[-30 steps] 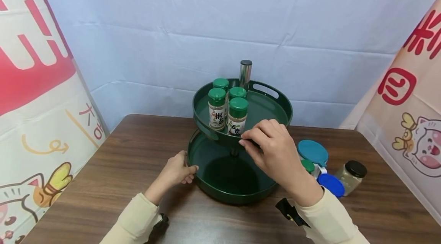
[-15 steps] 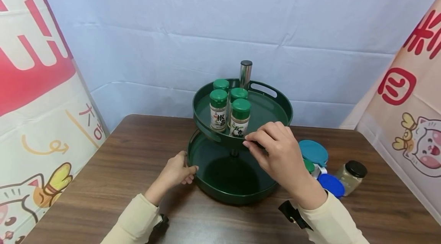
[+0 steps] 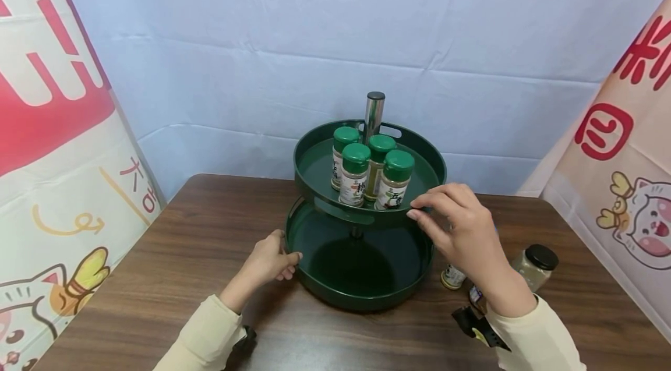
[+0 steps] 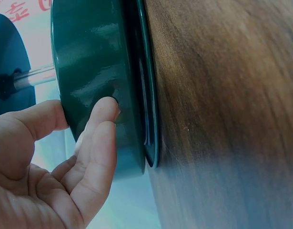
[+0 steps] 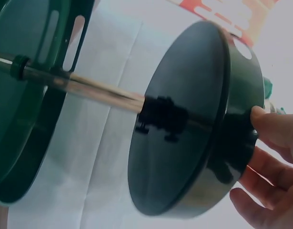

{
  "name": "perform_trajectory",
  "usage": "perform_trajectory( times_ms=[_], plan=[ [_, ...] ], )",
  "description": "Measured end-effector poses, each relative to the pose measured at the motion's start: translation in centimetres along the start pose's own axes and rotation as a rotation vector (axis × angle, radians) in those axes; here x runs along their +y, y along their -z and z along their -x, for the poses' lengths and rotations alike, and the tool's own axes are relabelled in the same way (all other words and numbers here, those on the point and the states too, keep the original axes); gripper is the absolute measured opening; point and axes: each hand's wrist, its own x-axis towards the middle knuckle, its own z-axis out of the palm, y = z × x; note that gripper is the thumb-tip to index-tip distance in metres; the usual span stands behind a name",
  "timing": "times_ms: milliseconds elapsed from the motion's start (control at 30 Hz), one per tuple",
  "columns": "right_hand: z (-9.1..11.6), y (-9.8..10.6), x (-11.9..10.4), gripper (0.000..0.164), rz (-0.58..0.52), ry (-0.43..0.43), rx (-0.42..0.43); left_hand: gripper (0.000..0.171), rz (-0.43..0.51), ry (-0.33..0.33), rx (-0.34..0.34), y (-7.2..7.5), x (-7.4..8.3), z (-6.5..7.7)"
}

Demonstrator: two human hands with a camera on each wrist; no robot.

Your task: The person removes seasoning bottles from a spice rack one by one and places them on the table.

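Note:
A two-tier round green turntable stands on the table in the head view. My left hand (image 3: 265,257) grips the left side of the lower tray (image 3: 356,301), with fingers against its outer wall in the left wrist view. With thumb and forefinger, my right hand (image 3: 466,231) pinches the front right rim of the upper tray (image 3: 335,206). Several green-capped spice jars stand upright in the upper tray, among them a front left spice jar (image 3: 354,184) and a front right spice jar (image 3: 394,184). The lower tray holds nothing visible.
A metal post (image 3: 374,115) rises behind the jars. Right of the turntable sit a black-lidded jar (image 3: 534,269) and a small spice jar (image 3: 452,278), partly hidden by my right hand. Wooden tabletop (image 3: 209,231) extends to the left; cloth hangs behind.
The upper tray has turned, carrying its spice jars to the right along the front. My right hand has moved right with the rim. The left hand and lower tray stay still.

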Motion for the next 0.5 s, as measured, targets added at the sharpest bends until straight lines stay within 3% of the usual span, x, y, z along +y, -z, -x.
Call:
perform_trajectory(
  times_ms=[300, 500],
  plan=[
    [0.5, 1.0, 2.5, 0.03, 0.012, -0.028, -0.027, 0.067, 0.003, 0.0, 0.004, 0.0, 0.0, 0.0],
    [0.8, 1.7, 4.1, 0.033, -0.028, -0.102, -0.115, 0.068, 0.003, -0.003, 0.006, 0.0, 0.0, 0.0]
  ],
)
